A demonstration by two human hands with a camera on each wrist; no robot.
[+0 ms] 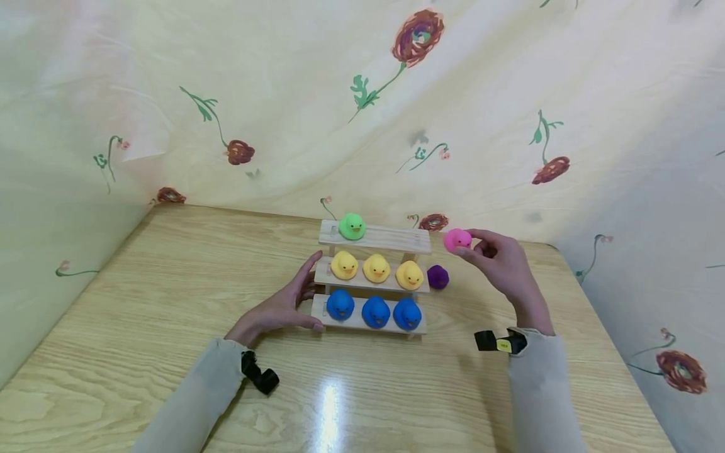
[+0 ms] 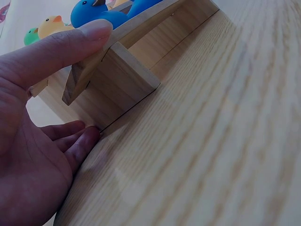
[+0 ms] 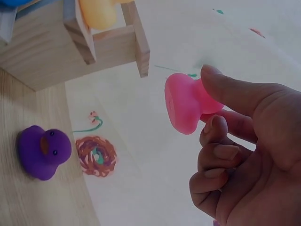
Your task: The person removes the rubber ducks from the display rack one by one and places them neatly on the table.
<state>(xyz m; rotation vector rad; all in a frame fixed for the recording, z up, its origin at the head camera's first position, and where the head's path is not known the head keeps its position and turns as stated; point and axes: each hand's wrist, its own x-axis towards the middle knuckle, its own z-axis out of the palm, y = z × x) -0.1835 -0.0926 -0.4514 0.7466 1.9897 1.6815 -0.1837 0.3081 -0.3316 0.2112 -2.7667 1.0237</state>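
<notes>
Seven small rubber ducks already sit on the three-tier light wooden stepped rack [image 1: 391, 239]: three blue rubber ducks [image 1: 376, 311] fill the bottom step, three yellow rubber ducks [image 1: 376, 268] fill the middle step, and one green rubber duck [image 1: 352, 226] sits at the left end of the top step. Rest of the top step is bare, with room for more by the look of it.

Right hand [image 1: 506, 267] pinches a pink rubber duck [image 1: 456, 240] between thumb and fingertips, held in the air just off the right end of the top step, not touching the rack. In the right wrist view the duck's flat base faces the camera and the lower fingers curl beneath it.

One purple rubber duck [image 1: 438, 277] lies on the wooden table [image 1: 141, 314] just beside the right end of the middle step, untouched.

Left hand [image 1: 277, 305] has straight fingers laid against the left end of the rack, with the thumb on the bottom step's edge and the fingertips down by the foot of the rack; it steadies the rack rather than clasping it.

Judgement: two lower rows done, top row just begun; pink duck in hand and purple one on the table look like what is left.
</notes>
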